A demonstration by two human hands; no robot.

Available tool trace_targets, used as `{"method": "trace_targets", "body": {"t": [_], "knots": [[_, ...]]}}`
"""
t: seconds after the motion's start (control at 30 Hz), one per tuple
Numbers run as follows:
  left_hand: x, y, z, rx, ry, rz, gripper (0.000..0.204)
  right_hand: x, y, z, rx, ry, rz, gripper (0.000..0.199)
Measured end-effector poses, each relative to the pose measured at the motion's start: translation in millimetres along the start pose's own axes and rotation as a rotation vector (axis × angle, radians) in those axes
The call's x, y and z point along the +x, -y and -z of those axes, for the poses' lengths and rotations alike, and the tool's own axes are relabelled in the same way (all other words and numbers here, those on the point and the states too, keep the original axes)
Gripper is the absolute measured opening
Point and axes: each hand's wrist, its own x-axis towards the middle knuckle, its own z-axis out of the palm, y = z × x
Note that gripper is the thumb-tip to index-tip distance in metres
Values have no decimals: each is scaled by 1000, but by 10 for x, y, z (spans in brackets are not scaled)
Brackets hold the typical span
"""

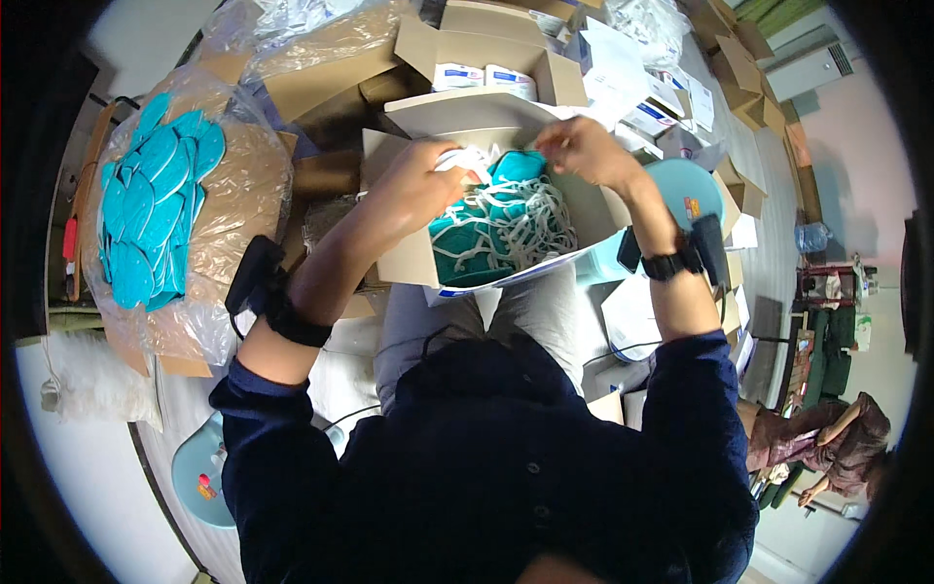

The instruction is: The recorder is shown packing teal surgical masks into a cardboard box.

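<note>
Open box (pixel 595 219) sits over the wearer's thighs, with teal pads (pixel 457 258) and tangled white straps (pixel 545 229) inside; these pads and straps look to be what is being handled. Left hand (pixel 420 190) is above the box's left rear, its fingers pinching a white bundle (pixel 465 161). Right hand (pixel 584 151) is over the right rear, fingers curled inward; cannot tell whether a strap is caught between them. One teal pad (pixel 520 165) lies between the hands, at the back of the box. Step in hand, by judgement: sorting or drawing out strapped pads. Next move would seem to call for freeing one strap at a time, the left grip kept light so neighbours don't drag along. Left of the box, a heap of teal pads without visible straps (pixel 151 209) on clear plastic (pixel 248 185); behind it, a carton of white packets (pixel 486 83). Hard to make out: the bundle's make-up, mostly covered by the left hand; the box floor, buried under the pads; which strap belongs to which pad. Far right of the box, another person (pixel 822 438), small and bent by the lens.
</note>
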Motion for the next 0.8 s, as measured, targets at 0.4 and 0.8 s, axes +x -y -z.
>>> {"method": "trace_targets", "body": {"t": [0.4, 0.8], "knots": [[-93, 242, -47, -61, -101, 228, 26, -1, -186, -817, -389, 213, -121, 38], [-104, 64, -205, 869, -181, -433, 60, -470, -49, -94, 540, -143, 84, 21]]}}
